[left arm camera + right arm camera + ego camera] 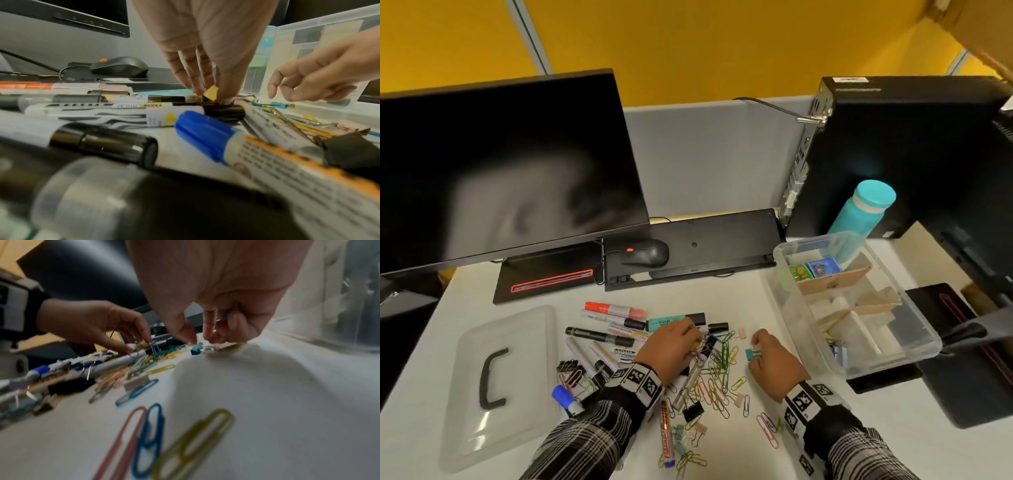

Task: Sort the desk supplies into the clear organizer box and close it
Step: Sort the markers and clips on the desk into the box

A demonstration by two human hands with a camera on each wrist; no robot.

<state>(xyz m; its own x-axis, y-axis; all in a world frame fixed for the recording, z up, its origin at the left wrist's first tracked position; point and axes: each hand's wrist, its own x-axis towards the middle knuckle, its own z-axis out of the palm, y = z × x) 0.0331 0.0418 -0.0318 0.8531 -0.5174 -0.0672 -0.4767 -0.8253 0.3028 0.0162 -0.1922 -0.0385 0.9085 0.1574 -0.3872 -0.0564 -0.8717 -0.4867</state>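
Head view: my left hand (pixel 674 342) pinches a yellow clip (pixel 210 92) in the pile; my right hand (pixel 774 363), fingers curled, reaches the teal clip (pixel 749 354), grasp unclear. Box (pixel 914 346) open right; lift cleanly, avoid tangles.

Each forearm wears a black-and-white plaid sleeve (pixel 585 442) ending in a black cuff, with a white wrist band (pixel 638 378) printed with square black-and-white fiducial markers above the bare left hand (pixel 671 346) and right hand (pixel 774 363).
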